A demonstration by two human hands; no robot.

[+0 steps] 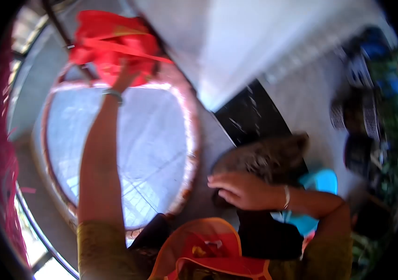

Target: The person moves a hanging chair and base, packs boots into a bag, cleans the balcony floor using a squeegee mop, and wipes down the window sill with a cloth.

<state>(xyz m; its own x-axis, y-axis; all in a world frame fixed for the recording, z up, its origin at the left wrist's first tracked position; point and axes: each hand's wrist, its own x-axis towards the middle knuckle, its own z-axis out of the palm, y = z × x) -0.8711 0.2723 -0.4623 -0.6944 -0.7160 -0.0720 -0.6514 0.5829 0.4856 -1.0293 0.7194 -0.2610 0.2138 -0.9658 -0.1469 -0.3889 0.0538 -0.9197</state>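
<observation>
My left hand (125, 78) reaches far forward, with a bangle at its wrist. Its blurred fingers appear closed on a bunched red cloth (115, 42) that has a strap-like band across it. The cloth lies over the far rim of a large oval frame (191, 140) with a shiny, pinkish-brown edge. My right hand (241, 190) is held low in front of my body, with its fingers loosely stretched and nothing visible in them. Just beyond it sits a brown, sack-like object (259, 158), whose kind I cannot make out.
A turquoise plastic container (322, 182) stands behind my right forearm. Pots and green plants (390, 116) line the right side. A black stone strip (255, 112) crosses the grey floor. Curved metal railing (45, 245) and pink strands (10, 200) are at left. Red fabric with orange edging (208, 233) is near my body.
</observation>
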